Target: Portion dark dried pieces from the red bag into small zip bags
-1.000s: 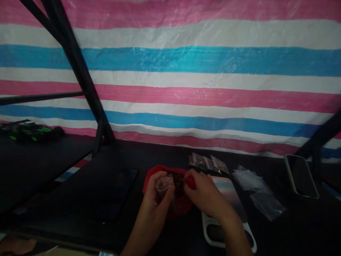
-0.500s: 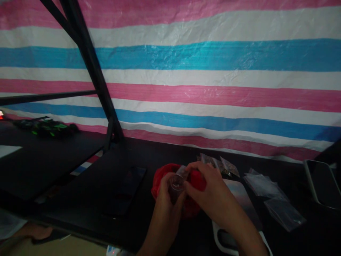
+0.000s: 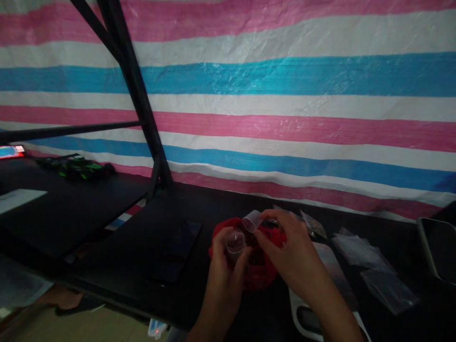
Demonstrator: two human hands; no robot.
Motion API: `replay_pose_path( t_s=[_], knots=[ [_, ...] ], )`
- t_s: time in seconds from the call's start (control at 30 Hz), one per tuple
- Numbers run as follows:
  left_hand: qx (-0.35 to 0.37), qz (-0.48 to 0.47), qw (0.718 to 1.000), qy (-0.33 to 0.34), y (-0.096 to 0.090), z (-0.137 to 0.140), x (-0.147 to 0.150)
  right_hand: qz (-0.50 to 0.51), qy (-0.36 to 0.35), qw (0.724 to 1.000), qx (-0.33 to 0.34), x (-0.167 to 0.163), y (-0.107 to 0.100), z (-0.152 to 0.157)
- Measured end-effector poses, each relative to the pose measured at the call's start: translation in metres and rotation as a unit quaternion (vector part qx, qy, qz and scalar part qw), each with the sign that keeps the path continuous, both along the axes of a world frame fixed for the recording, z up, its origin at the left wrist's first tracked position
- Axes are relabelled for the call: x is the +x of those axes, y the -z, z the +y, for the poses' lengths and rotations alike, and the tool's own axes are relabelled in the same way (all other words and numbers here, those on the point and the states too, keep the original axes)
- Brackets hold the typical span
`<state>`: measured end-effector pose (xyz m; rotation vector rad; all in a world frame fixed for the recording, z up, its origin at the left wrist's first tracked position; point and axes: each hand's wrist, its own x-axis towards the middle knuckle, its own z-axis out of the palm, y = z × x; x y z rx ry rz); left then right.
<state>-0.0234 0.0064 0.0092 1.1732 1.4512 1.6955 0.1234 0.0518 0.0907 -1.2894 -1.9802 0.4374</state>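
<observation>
We're working two clear plastic pieces over the red container [image 3: 261, 278]. Our left hand [image 3: 224, 268] grips the lower cup [image 3: 235, 243], mouth up; our right hand [image 3: 288, 242] pinches the upper cup [image 3: 251, 221], tilted, just beside it. Contents too dim to tell. Next move probably calls for a steady left grip. Black table [image 3: 124, 254]: scale [image 3: 331, 261] beside our right forearm, clear bags [image 3: 359, 251] beyond, phone [image 3: 440, 247] far right. Striped sheet [image 3: 285, 104] behind; dim room.

Legible text, labels, brands, numbers: none. Bright panel [image 3: 12, 151], left edge of frame: too blurred to read. Scale [image 3: 328, 256], lower right of frame: no figures legible.
</observation>
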Motion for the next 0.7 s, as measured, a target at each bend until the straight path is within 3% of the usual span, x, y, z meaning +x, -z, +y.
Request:
replay_pose_path(
  t_s=[0.13,0.27,0.37,0.5,0.7],
  knots=[
    [0.056,-0.054,0.993,-0.086,-0.016,-0.006,-0.009,-0.095,-0.002,0.994,-0.061,0.000,0.013,0.005],
    [-0.001,-0.039,0.995,-0.093,-0.030,-0.011,-0.018,-0.177,0.012,0.980,-0.094,-0.006,0.030,0.010],
    [-0.066,-0.025,0.994,-0.084,-0.027,-0.008,-0.020,-0.213,0.057,0.972,-0.078,-0.017,0.040,0.014],
    [-0.082,-0.049,0.992,-0.078,-0.014,0.002,-0.017,-0.219,0.097,0.969,-0.065,-0.036,0.049,0.016],
    [-0.064,-0.138,0.984,-0.088,-0.008,0.008,-0.016,-0.168,0.047,0.980,-0.094,-0.052,0.049,0.010]
  ],
)
